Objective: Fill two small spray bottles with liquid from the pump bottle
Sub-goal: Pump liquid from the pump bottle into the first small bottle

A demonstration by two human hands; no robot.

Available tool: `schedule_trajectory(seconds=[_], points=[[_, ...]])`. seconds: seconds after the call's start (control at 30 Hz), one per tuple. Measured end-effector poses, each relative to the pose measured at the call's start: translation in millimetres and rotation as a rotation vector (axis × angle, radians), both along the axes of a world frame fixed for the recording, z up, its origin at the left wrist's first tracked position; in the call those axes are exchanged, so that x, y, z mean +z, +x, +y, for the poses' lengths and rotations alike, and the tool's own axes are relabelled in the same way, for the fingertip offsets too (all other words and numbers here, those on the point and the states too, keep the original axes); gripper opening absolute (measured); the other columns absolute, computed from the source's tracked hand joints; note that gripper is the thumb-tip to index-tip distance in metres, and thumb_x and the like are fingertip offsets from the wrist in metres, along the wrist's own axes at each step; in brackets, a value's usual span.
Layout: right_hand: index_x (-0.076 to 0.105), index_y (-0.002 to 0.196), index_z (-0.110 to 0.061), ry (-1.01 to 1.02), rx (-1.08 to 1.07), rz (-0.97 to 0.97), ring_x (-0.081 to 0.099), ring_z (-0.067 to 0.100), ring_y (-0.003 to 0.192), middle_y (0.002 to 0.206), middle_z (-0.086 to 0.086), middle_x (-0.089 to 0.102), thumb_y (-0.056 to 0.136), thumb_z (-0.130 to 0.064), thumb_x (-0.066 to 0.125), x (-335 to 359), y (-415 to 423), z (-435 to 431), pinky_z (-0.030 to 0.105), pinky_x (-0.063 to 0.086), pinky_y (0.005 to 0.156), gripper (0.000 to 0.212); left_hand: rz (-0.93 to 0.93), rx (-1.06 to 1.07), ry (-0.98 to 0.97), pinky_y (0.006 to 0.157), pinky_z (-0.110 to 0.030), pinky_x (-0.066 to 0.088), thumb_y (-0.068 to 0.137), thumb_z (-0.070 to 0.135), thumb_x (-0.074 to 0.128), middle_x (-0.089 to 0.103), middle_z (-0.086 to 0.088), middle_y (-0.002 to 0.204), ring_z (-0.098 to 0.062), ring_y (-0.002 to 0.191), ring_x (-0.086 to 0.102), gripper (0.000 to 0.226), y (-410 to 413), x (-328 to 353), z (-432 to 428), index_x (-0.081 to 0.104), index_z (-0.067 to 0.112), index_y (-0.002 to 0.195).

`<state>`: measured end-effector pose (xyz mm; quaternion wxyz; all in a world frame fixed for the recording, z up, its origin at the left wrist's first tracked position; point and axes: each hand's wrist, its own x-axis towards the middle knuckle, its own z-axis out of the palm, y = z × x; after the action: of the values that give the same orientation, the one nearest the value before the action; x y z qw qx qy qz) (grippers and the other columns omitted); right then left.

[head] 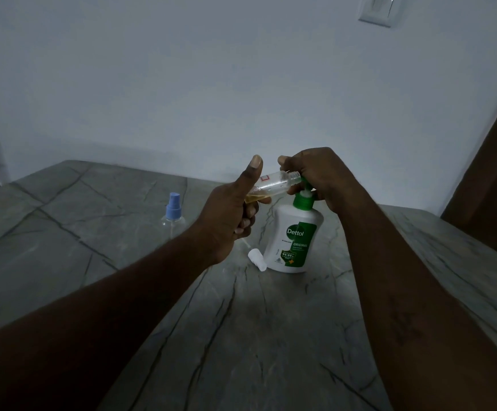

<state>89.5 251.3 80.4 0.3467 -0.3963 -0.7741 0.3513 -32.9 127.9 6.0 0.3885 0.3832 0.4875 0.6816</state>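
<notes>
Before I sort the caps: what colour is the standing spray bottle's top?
Light blue, head view.

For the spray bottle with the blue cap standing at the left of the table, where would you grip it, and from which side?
Probably around the clear body of the blue-capped spray bottle, below the cap, coming in from the near side with the fingers wrapped sideways. It stands upright and apart from the pump bottle, so the near approach is free. The blue cap is narrow and has to be unscrewed next, so it makes a poorer hold.

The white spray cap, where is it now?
The white spray cap lies on the table, touching the pump bottle at its left base, below the left hand.
</notes>
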Motion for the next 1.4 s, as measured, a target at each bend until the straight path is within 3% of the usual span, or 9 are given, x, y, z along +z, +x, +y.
schedule_trajectory(seconds=[0.1,0.23,0.4,0.53,0.67,0.8,0.93,1.1,1.4], points=[[0.077,0.101,-0.013,-0.125,0.042,0.047,0.07,0.016,0.062,0.104,0.003,0.076,0.093,-0.019,0.066,-3.5,0.2,-1.7,0.029,0.056,0.065,0.015,0.004,-0.002,0.002,0.052,-0.027,0.027,0.079,0.075,0.058,0.045,0.004,0.055,-0.01,0.049,0.032,0.071,0.1,0.0,-0.1,0.072,0.006,0.09],[0.077,0.09,-0.014,-0.235,0.07,0.079,0.069,0.019,0.058,0.097,0.008,0.076,0.096,-0.013,0.064,-7.3,0.3,-5.5,0.021,0.054,0.053,0.014,-0.002,0.015,-0.002,0.053,-0.028,0.027,0.084,0.072,0.059,0.045,0.004,0.055,-0.01,0.049,0.033,0.068,-0.2,-1.3,0.3,0.07,0.006,0.087],[0.078,0.1,-0.012,-0.172,0.048,0.079,0.067,0.015,0.054,0.098,0.006,0.075,0.095,-0.018,0.068,-6.6,1.0,-6.2,0.015,0.047,0.042,0.012,-0.002,0.013,-0.002,0.053,-0.028,0.028,0.084,0.073,0.059,0.046,0.003,0.056,-0.01,0.049,0.033,0.068,-0.6,-2.7,1.4,0.071,0.006,0.086],[0.076,0.095,-0.012,-0.041,0.004,-0.001,0.072,0.017,0.065,0.095,0.006,0.076,0.094,-0.032,0.07,-1.5,0.9,-0.9,0.026,0.055,0.061,0.02,0.012,0.002,-0.001,0.052,-0.027,0.027,0.085,0.072,0.057,0.046,0.003,0.056,-0.01,0.048,0.033,0.067,1.0,-1.0,0.7,0.072,0.007,0.087],[0.077,0.102,-0.012,-0.123,0.054,0.053,0.07,0.018,0.067,0.1,0.005,0.076,0.093,-0.023,0.068,-3.4,1.3,-3.6,0.036,0.058,0.077,0.017,0.018,-0.005,-0.006,0.05,-0.027,0.027,0.084,0.073,0.057,0.046,0.002,0.056,-0.01,0.048,0.032,0.069,0.9,-0.3,0.3,0.072,0.006,0.088],[0.079,0.09,-0.018,-0.222,0.067,0.086,0.069,0.016,0.058,0.098,0.008,0.078,0.093,-0.017,0.067,-8.0,-0.5,-5.6,0.028,0.055,0.068,0.013,0.008,0.011,-0.019,0.05,-0.027,0.028,0.083,0.074,0.058,0.046,0.002,0.056,-0.011,0.048,0.032,0.069,0.1,-1.1,0.2,0.071,0.007,0.083],[0.078,0.107,-0.012,-0.196,0.067,0.097,0.065,0.011,0.048,0.101,0.008,0.077,0.093,-0.02,0.069,-8.3,0.6,-6.9,0.016,0.051,0.049,0.019,0.015,0.012,-0.021,0.049,-0.026,0.028,0.084,0.074,0.058,0.047,0.002,0.056,-0.011,0.047,0.033,0.068,-0.8,-2.3,1.4,0.071,0.008,0.082],[0.077,0.099,-0.011,-0.081,0.017,0.039,0.069,0.013,0.058,0.094,0.005,0.078,0.091,-0.034,0.072,-2.2,1.7,-2.0,0.028,0.054,0.065,0.025,0.008,-0.002,-0.015,0.049,-0.026,0.026,0.082,0.076,0.057,0.047,0.001,0.057,-0.011,0.048,0.032,0.07,1.1,-1.5,0.8,0.074,0.008,0.086],[0.079,0.099,-0.016,-0.214,0.056,0.07,0.066,0.014,0.055,0.088,0.004,0.077,0.092,-0.022,0.069,-7.3,1.3,-6.3,0.031,0.052,0.072,0.014,0.026,-0.003,-0.046,0.045,-0.023,0.029,0.082,0.076,0.054,0.049,0.001,0.056,-0.01,0.048,0.034,0.073,0.1,-5.2,0.4,0.074,0.007,0.089]])
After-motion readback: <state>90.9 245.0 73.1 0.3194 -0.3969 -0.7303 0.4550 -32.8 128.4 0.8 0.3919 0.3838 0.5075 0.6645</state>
